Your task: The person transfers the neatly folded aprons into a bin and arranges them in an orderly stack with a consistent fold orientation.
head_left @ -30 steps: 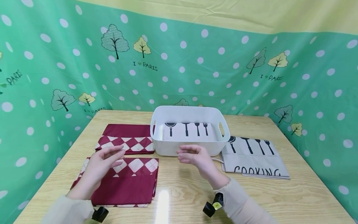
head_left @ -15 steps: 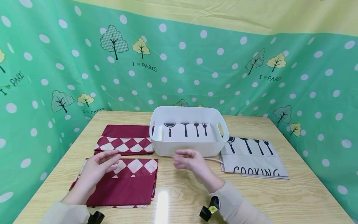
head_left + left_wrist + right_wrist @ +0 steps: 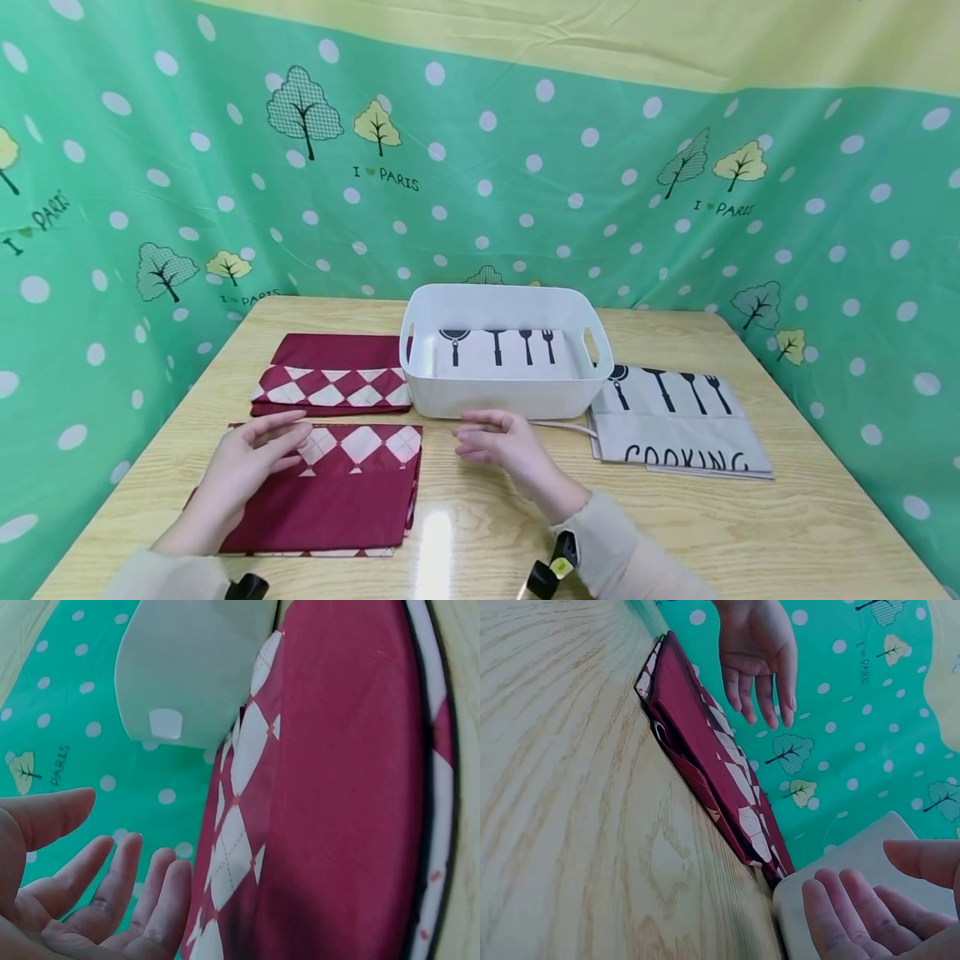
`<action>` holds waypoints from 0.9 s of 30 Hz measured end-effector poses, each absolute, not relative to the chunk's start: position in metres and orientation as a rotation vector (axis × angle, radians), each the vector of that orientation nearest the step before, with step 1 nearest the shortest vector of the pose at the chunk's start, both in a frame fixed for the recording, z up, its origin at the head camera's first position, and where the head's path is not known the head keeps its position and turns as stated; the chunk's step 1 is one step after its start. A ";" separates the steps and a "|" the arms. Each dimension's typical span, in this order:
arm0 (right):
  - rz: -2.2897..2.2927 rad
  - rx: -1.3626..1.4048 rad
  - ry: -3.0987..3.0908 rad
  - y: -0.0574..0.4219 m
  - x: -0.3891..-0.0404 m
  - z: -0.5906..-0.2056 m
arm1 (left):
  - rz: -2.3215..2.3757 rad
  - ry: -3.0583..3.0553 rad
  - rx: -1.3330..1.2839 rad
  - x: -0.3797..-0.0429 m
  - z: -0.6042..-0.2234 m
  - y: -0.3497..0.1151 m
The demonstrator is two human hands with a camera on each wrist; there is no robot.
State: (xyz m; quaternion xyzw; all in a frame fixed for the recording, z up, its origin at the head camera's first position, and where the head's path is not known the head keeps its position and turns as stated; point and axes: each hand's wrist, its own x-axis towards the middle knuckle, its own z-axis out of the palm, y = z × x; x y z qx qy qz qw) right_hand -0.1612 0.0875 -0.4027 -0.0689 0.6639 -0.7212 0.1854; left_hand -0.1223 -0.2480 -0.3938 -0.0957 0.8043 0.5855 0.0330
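Note:
In the head view my left hand (image 3: 251, 462) hovers over the left part of a folded maroon cloth (image 3: 330, 508) with a white diamond band. Its fingers are loosely bent and hold nothing; the left wrist view shows the palm and spread fingers (image 3: 120, 881) apart from the cloth. My right hand (image 3: 510, 454) hangs above the table just in front of a white plastic basket (image 3: 502, 400), relaxed and holding nothing. Inside the basket lies a white cloth (image 3: 502, 358) printed with dark utensils. The right wrist view also shows both hands raised and unoccupied.
Behind the front maroon cloth lies a second folded maroon cloth (image 3: 330, 350), beside the basket. Right of the basket is a folded grey cloth (image 3: 678, 433) marked COOKING, with a white cord (image 3: 562, 427) trailing from it. A green dotted curtain (image 3: 480, 200) surrounds the wooden table (image 3: 810, 517).
Both hands have drifted slightly leftward and down in the head view, toward the person. The cloths and basket have not been moved.

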 end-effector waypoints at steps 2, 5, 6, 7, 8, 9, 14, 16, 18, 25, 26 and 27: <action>-2.031 -0.195 1.862 0.085 -0.161 -0.404 | 1.790 2.471 -0.304 -0.122 -0.396 -0.250; -2.031 -0.185 1.847 0.083 -0.161 -0.406 | 1.768 2.480 -0.320 -0.121 -0.398 -0.253; -2.029 -0.185 1.845 0.082 -0.161 -0.407 | 1.764 2.483 -0.324 -0.121 -0.398 -0.254; -2.029 -0.185 1.843 0.081 -0.161 -0.408 | 1.760 2.487 -0.328 -0.121 -0.398 -0.254; -2.029 -0.180 1.840 0.081 -0.160 -0.409 | 1.759 2.490 -0.334 -0.120 -0.398 -0.255; -2.027 -0.177 1.838 0.080 -0.160 -0.410 | 1.757 2.491 -0.338 -0.119 -0.399 -0.256; -2.028 -0.169 1.821 0.077 -0.160 -0.414 | 1.763 2.470 -0.375 -0.117 -0.400 -0.261; -2.033 -0.157 1.807 0.076 -0.160 -0.415 | 1.770 2.457 -0.387 -0.117 -0.401 -0.263; -2.035 -0.147 1.798 0.075 -0.160 -0.417 | 1.780 2.447 -0.391 -0.117 -0.402 -0.266; -2.027 -0.105 1.784 0.071 -0.158 -0.419 | 1.777 2.428 -0.388 -0.117 -0.405 -0.276; -2.029 -0.100 1.781 0.071 -0.158 -0.420 | 1.774 2.428 -0.390 -0.117 -0.406 -0.277; -2.034 -0.096 1.777 0.070 -0.158 -0.420 | 1.768 2.429 -0.391 -0.117 -0.407 -0.278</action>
